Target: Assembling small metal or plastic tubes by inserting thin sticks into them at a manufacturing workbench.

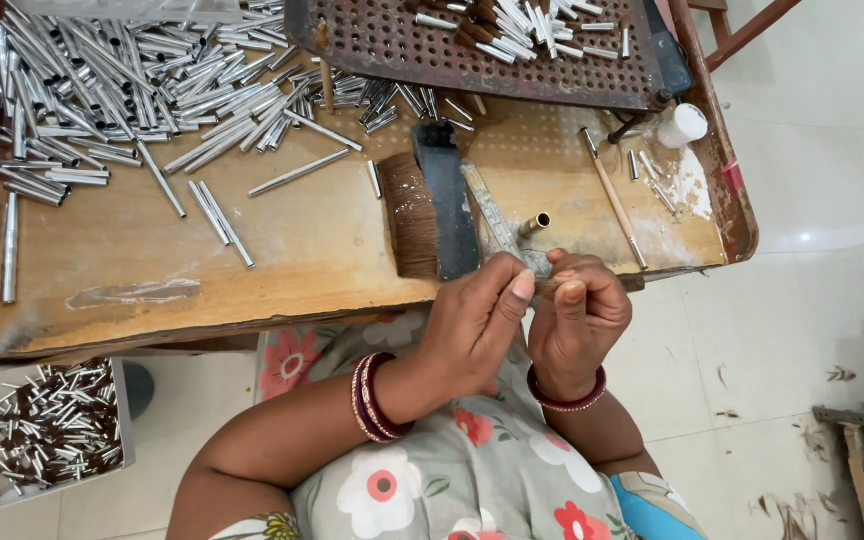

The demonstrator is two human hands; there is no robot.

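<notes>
My left hand (474, 322) and my right hand (577, 318) meet just off the front edge of a wooden work board (252, 270). Between the fingertips of both sits a small silver metal tube (537, 265) with a dark tuft at its end; most of it is hidden by my fingers. Directly beyond my hands lie a flat brush with brown bristles (414, 215), a dark blade-like tool (449, 200) and a short brass tube (535, 224).
A heap of loose silver tubes (122, 90) covers the board's far left. A perforated metal tray (472, 45) holds more tubes. A thin stick (614, 200) and a white cup (683, 125) lie at right. A white box of finished pieces (47, 430) stands at lower left.
</notes>
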